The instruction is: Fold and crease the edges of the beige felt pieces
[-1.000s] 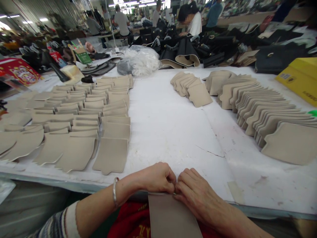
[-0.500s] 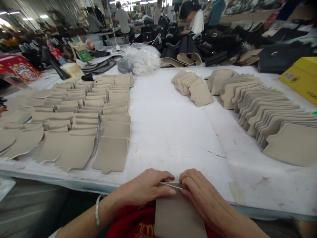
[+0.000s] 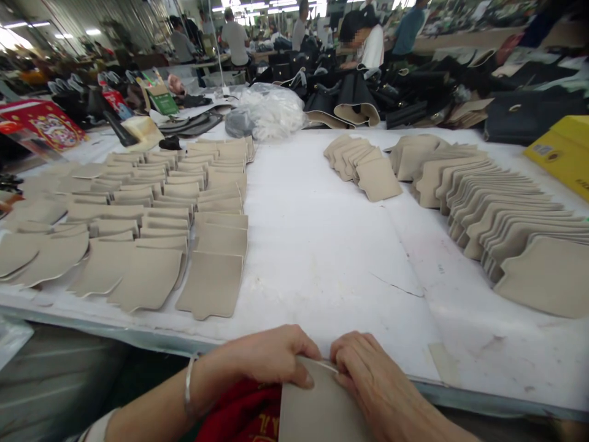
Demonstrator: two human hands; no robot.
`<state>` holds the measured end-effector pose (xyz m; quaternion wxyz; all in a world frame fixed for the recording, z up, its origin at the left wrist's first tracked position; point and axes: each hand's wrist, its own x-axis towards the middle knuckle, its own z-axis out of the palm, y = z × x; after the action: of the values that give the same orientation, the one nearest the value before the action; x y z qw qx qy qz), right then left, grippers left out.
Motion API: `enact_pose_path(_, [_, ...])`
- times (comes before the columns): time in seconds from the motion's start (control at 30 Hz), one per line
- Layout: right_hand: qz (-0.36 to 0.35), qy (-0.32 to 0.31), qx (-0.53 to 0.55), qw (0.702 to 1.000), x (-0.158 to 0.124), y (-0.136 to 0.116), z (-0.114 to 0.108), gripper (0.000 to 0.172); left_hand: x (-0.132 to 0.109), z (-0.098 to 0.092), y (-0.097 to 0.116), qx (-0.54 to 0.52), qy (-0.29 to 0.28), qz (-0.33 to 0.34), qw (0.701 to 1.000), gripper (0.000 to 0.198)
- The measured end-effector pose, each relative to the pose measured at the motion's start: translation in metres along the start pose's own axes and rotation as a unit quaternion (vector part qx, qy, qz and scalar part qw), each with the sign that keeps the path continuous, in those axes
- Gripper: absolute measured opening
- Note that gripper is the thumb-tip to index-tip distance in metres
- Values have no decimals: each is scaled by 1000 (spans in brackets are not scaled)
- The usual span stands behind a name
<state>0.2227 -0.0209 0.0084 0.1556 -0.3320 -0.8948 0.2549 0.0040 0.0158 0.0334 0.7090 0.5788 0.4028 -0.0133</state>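
where the white-covered worktable (image 3: 317, 245) spreads across the view, its surface is smooth but scuffed, with a thin dark line near the middle. along the far side, a heap of black bags (image 3: 356, 101), leather-like, some showing beige inner faces at open ends.

on the left, rows of beige panels (image 3: 210, 282), matte and smooth, pale at the cut edges, overlapping like shingles; several have a shallow tab on the near edge. on the right, a long fanned row (image 3: 545, 276) of similar panels, wavy-edged, leaning on one another. between them, farther back, a small fanned cluster (image 3: 377, 178).

at the near table edge, over red cloth (image 3: 246, 411) with yellow lettering: the held panel (image 3: 322, 411), beige, straight-sided, its top edge pale. left hand (image 3: 278, 356) pinches the top left corner, thumb on the near face. right hand (image 3: 375, 377) grips the same edge at its right end, fingers curled close. smooth silvery bangle (image 3: 188, 380) on the left wrist.

containers: yellow box (image 3: 564, 153), contents hidden; clear crinkled plastic bag (image 3: 273, 113), whitish contents, kind unclear; green carton (image 3: 162, 100), thin sticks poking out.
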Motion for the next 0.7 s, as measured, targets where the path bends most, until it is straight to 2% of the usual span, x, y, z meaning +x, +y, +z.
enact_pose_path(0.1, [12, 15, 73, 997, -17, -3, 20, 21, -1, 22, -6, 86, 50, 20, 995, 7])
enact_pose_path(0.2, [23, 15, 97, 995, -23, -4, 22, 21, -4, 33, -1, 129, 80, 35, 988, 6])
enact_pose_path(0.33, [8, 18, 57, 998, -25, -3, 16, 22, -4, 37, 3, 116, 79, 27, 990, 10])
enact_pose_path(0.5, [3, 30, 36, 999, -25, -3, 19, 19, -4, 39, 0, 108, 68, 31, 991, 14])
enact_pose_path(0.7, [44, 40, 128, 990, -23, -3, 15, 18, -3, 39, 4, 74, 79, 35, 994, 23])
